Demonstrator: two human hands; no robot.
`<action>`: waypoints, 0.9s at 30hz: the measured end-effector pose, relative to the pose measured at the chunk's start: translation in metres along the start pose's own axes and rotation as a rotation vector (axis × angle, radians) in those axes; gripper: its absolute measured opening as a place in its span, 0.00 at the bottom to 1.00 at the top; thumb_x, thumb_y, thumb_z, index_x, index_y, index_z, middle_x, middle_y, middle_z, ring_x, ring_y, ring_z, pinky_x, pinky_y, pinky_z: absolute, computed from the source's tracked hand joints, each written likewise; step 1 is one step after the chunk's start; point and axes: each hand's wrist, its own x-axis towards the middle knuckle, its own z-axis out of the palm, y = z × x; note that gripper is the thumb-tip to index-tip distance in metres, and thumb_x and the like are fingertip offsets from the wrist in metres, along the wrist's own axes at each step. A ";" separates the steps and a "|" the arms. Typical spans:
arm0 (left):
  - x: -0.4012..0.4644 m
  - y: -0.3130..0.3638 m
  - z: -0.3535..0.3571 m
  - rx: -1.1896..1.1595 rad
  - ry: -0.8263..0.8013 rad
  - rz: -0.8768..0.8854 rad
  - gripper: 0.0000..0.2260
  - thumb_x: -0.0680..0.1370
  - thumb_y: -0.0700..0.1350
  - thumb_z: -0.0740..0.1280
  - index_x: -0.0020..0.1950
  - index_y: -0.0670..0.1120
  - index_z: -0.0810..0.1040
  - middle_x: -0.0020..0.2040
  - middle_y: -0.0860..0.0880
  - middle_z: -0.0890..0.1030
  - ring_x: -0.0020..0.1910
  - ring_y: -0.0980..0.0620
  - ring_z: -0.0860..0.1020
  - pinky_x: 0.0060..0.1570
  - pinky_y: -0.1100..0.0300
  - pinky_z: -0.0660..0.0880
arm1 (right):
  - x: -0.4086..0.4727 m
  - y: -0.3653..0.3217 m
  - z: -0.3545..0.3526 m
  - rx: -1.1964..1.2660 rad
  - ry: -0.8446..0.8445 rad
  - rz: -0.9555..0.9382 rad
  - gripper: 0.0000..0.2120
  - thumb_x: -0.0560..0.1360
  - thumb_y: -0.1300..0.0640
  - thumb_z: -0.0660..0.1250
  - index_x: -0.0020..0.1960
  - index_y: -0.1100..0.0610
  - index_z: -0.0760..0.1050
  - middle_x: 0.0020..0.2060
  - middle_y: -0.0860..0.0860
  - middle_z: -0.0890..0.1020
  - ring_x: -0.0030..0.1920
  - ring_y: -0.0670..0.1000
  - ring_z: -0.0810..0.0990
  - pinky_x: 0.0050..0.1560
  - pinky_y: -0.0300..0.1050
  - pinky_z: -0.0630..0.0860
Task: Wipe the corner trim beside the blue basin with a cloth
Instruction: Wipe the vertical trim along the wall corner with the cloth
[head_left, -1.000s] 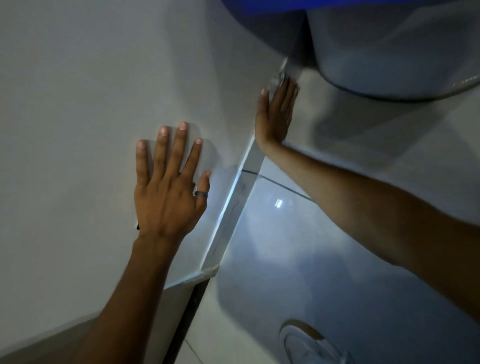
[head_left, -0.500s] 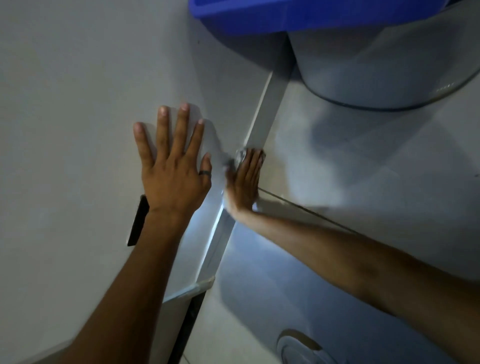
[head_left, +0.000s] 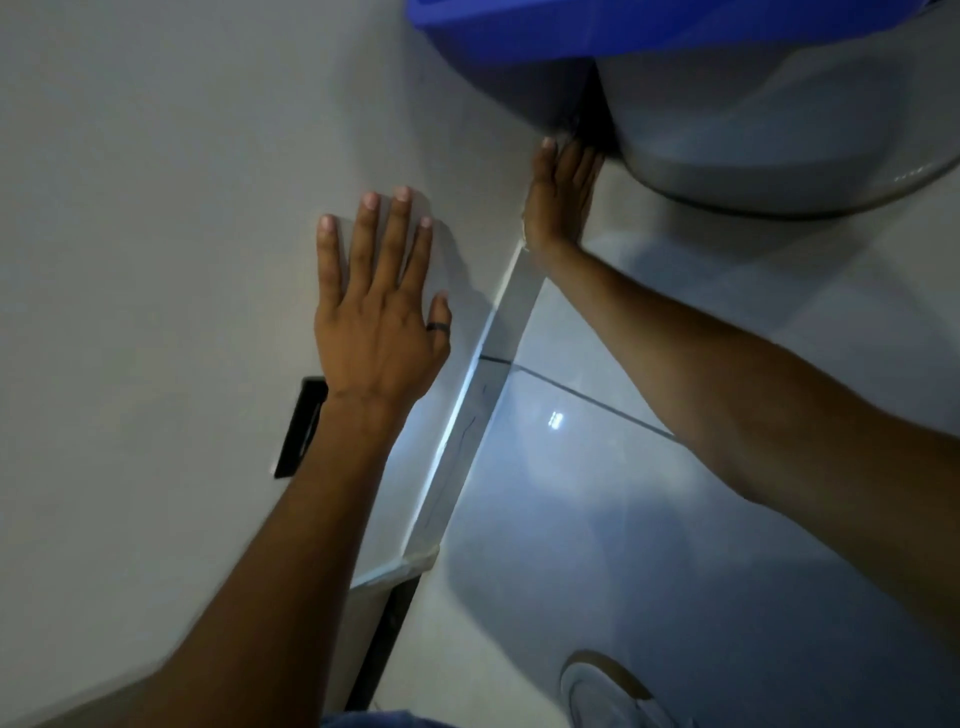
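The pale metal corner trim (head_left: 470, 415) runs diagonally from the lower middle up toward the blue basin (head_left: 623, 26) at the top edge. My right hand (head_left: 563, 202) lies flat against the upper end of the trim, fingertips right under the basin. The cloth is almost wholly hidden beneath the palm and fingers. My left hand (head_left: 382, 312) rests open and flat on the white wall (head_left: 156, 260) left of the trim, fingers spread, a dark ring on the thumb.
A grey rounded tub (head_left: 779, 130) sits under the basin at the upper right. A glossy tiled surface (head_left: 571, 493) with a grout line lies right of the trim. A black slot (head_left: 301, 426) is on the wall by my left wrist. A round grey object (head_left: 608, 691) shows at the bottom right.
My right hand slid down the trim to beside my left hand, then back up to the top under the basin. My left hand stayed flat on the wall.
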 end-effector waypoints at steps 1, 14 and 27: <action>-0.012 -0.003 0.000 -0.014 -0.001 -0.010 0.34 0.88 0.60 0.50 0.91 0.48 0.46 0.90 0.46 0.42 0.88 0.44 0.40 0.82 0.43 0.30 | -0.011 0.004 0.002 0.008 0.005 0.000 0.30 0.86 0.48 0.55 0.83 0.61 0.54 0.84 0.58 0.53 0.85 0.56 0.50 0.84 0.51 0.48; -0.159 -0.054 0.027 0.008 0.118 -0.056 0.33 0.88 0.54 0.59 0.90 0.43 0.54 0.89 0.44 0.53 0.88 0.40 0.53 0.84 0.47 0.31 | -0.356 0.151 0.056 -0.077 -0.280 0.178 0.42 0.80 0.35 0.51 0.84 0.55 0.39 0.85 0.53 0.41 0.85 0.52 0.41 0.86 0.58 0.47; -0.185 -0.057 0.054 0.119 0.248 -0.094 0.33 0.87 0.55 0.61 0.89 0.42 0.59 0.87 0.42 0.61 0.85 0.41 0.60 0.86 0.47 0.34 | -0.291 0.115 0.053 -0.064 -0.196 0.167 0.41 0.82 0.38 0.53 0.84 0.60 0.43 0.85 0.58 0.43 0.86 0.56 0.43 0.86 0.55 0.42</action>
